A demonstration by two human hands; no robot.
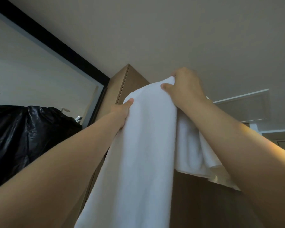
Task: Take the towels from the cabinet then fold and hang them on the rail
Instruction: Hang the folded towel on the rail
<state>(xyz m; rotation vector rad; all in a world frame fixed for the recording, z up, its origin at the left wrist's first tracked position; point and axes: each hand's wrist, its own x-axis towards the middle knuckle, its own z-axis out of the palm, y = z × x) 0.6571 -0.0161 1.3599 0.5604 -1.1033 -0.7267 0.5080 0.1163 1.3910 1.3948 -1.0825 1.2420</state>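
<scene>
— What is showing at the far left?
— A black plastic bag [23,129] is bulging there, below a dark-framed panel [44,74].
— And the hands?
— The left hand [122,111] is pinching the white towel [143,145] at its left edge, thumb lying on the front, the other fingers hiding behind the cloth.
— Where is the towel?
— It is hanging, raised high, in front of the brown cabinet [132,79]. The right hand [184,89] is gripping its top corner, fingers curling over it, thumb pressing the front.
</scene>
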